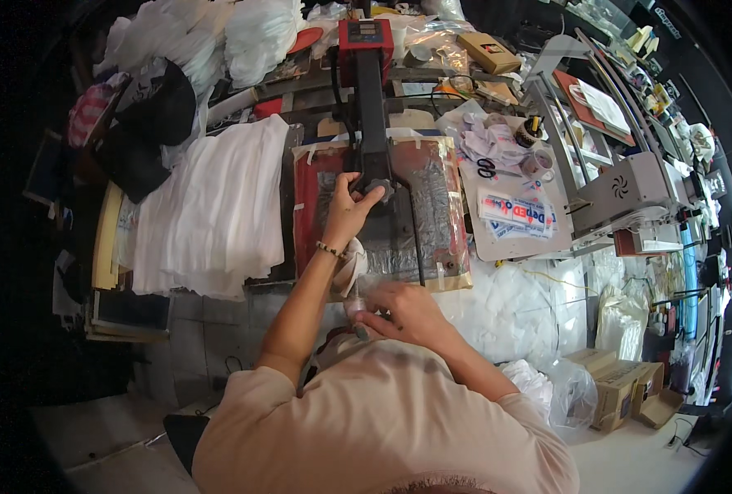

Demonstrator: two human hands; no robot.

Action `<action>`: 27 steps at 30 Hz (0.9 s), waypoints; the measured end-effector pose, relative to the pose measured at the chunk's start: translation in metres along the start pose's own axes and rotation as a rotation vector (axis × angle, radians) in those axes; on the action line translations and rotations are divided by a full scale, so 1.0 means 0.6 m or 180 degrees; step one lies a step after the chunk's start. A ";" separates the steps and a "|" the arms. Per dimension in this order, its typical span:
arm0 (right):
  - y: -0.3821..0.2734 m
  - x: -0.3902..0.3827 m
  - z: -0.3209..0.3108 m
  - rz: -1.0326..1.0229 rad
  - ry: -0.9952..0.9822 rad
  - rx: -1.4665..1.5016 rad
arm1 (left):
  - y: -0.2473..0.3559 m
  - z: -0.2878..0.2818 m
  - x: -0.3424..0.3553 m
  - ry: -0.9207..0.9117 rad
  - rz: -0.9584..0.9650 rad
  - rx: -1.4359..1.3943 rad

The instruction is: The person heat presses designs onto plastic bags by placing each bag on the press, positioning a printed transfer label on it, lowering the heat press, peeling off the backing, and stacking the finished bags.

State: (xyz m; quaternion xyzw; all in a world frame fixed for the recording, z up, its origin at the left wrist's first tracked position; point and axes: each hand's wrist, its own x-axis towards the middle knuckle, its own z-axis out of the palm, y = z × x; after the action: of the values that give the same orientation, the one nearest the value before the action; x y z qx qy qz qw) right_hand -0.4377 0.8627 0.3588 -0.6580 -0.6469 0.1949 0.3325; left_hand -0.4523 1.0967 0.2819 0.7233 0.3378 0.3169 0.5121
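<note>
A heat press stands before me, with a red control box (366,41), a black arm (372,107) and a wide platen (432,198) edged with tape. My left hand (351,206) grips the lower part of the arm, its thumb against the grey knob (376,192). Below that wrist, a whitish cloth (350,267) is wrapped on something that looks like the press handle. My right hand (407,311) is close to my body, beside the lower end of that wrapped piece. Motion smears its fingers, so whether they hold anything is unclear.
A stack of white fabric (218,206) lies left of the press, with a black cap (148,123) beyond. On the right, a board carries printed sheets (514,210) and scissors (489,169). A grey machine (621,193) stands farther right. Cardboard boxes (621,387) sit on the floor.
</note>
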 end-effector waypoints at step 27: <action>-0.001 -0.002 0.001 0.0126 0.0024 -0.0064 | 0.008 -0.002 -0.001 -0.0158 -0.0200 -0.0214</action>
State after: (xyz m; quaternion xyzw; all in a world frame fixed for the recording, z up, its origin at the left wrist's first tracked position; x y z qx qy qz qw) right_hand -0.4388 0.8618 0.3589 -0.6747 -0.6344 0.1924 0.3245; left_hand -0.4529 1.0957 0.2868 0.7024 0.3366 0.2937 0.5541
